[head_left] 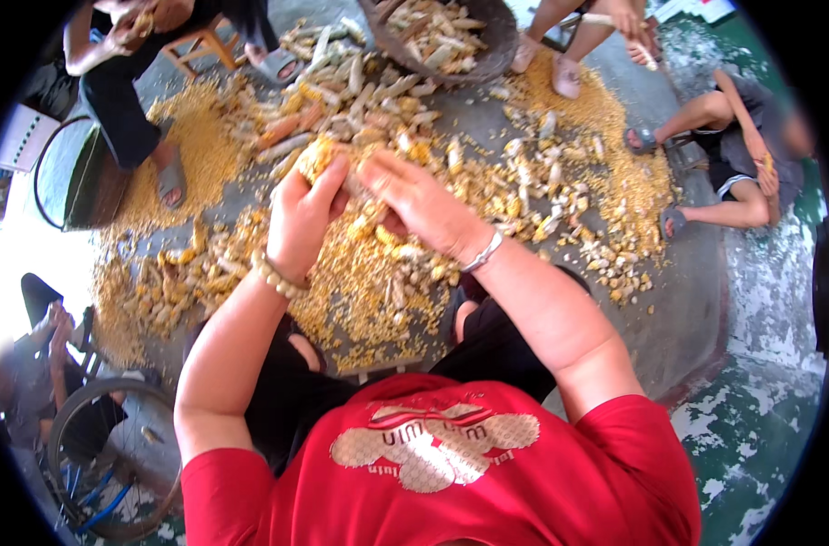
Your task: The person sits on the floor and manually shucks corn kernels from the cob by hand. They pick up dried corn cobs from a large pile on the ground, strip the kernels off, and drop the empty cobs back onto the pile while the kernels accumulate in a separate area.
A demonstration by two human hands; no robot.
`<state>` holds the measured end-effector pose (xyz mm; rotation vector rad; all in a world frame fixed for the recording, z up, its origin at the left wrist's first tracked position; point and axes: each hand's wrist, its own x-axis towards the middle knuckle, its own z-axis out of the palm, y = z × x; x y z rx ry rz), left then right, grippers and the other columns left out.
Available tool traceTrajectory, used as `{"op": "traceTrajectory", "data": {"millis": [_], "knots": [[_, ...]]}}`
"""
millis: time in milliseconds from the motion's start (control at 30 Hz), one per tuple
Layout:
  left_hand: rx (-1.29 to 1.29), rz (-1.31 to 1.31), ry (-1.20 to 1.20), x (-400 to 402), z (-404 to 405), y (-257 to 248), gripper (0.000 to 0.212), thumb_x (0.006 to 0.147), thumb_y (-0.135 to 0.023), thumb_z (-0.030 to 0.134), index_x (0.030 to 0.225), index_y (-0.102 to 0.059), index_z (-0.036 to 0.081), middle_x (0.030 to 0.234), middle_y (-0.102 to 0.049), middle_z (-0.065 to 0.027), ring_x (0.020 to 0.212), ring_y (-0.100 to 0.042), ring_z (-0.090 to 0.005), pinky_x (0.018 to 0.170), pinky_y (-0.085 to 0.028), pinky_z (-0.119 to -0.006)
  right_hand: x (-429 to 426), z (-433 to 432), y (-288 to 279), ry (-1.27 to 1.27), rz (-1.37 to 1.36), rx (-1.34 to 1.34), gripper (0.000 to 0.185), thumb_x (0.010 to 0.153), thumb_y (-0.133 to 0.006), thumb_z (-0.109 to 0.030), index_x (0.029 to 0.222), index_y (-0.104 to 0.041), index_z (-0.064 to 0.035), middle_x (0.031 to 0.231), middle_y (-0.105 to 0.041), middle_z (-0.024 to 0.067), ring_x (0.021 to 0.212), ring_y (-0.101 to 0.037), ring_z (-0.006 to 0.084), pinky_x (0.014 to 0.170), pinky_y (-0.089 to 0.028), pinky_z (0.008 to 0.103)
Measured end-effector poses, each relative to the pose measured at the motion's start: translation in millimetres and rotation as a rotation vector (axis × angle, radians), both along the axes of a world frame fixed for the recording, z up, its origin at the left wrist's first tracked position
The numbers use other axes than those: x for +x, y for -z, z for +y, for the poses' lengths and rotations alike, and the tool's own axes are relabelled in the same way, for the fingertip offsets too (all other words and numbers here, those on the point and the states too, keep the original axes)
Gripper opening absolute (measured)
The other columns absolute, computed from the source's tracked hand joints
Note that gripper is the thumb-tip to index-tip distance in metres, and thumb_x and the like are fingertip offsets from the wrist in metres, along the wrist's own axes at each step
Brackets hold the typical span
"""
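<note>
My left hand (298,213), with a beaded bracelet at the wrist, is closed around a corn cob (317,158) that still bears yellow kernels. Close beside it is my right hand (424,203), wearing a silver bangle, its fingers held together and pointing toward the cob. A pale bit of cob (354,184) shows between the two hands; which hand has it, I cannot tell. Below both hands, loose corn kernels (360,286) are spread over the floor between my feet. Cobs (346,89) are heaped just beyond my hands.
A tilted basket (504,41) of cobs stands at the far side. Several people sit around, some holding cobs. At left are a large dark container (90,181) and a bicycle wheel (59,437). More cob pieces (554,177) lie right; a peeling wall (762,286) bounds that side.
</note>
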<state>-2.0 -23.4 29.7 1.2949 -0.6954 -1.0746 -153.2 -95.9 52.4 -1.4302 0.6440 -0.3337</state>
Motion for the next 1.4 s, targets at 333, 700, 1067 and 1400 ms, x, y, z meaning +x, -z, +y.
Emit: {"op": "traceTrajectory", "data": {"millis": [333, 700, 1067, 1400], "knots": [[0.082, 0.069, -0.118, -29.6, 12.0, 16.2, 0.033, 0.097, -0.05, 0.026, 0.123, -0.049, 0.007, 0.092, -0.057, -0.0026, 0.078, -0.058, -0.0127, 0.062, -0.05, -0.027, 5.1, 4.7, 25.4, 0.122, 0.039, -0.623, 0.036, 0.093, -0.053, -0.035, 0.081, -0.052, -0.0002, 0.071, -0.058, 0.0182, 0.062, -0.056, 0.0339, 0.059, -0.043, 0.0393], [0.148, 0.845, 0.212, 4.1, 20.7, 18.4, 0.033, 0.098, -0.045, 0.04, 0.089, -0.056, 0.01, 0.067, -0.057, -0.0004, 0.044, -0.044, -0.0067, 0.035, -0.03, -0.017, 10.5, 17.8, 48.1, 0.174, -0.162, -0.393, 0.025, 0.095, -0.051, -0.025, 0.085, -0.052, -0.0024, 0.068, -0.058, 0.0086, 0.056, -0.055, 0.0189, 0.052, -0.042, 0.0317], [0.2, 0.206, 0.017, -4.6, -0.9, 26.0, 0.04, 0.096, -0.047, 0.044, 0.094, -0.055, 0.006, 0.068, -0.056, -0.0021, 0.05, -0.051, -0.0121, 0.043, -0.04, -0.024, 15.4, 13.4, 52.4, 0.22, -0.114, -0.126, 0.026, 0.095, -0.055, -0.03, 0.094, -0.054, -0.0042, 0.073, -0.053, -0.0019, 0.061, -0.046, 0.005, 0.054, -0.038, 0.0217], [0.225, 0.322, -0.04, -16.7, 3.4, 8.8, 0.028, 0.095, -0.054, 0.037, 0.097, -0.057, 0.008, 0.074, -0.055, 0.0013, 0.06, -0.051, -0.0075, 0.047, -0.039, -0.021, 7.0, 3.7, 42.0, 0.116, -0.026, -0.407, 0.032, 0.093, -0.055, -0.029, 0.086, -0.055, 0.0027, 0.068, -0.061, 0.0113, 0.062, -0.057, 0.0189, 0.06, -0.045, 0.0345]]}}
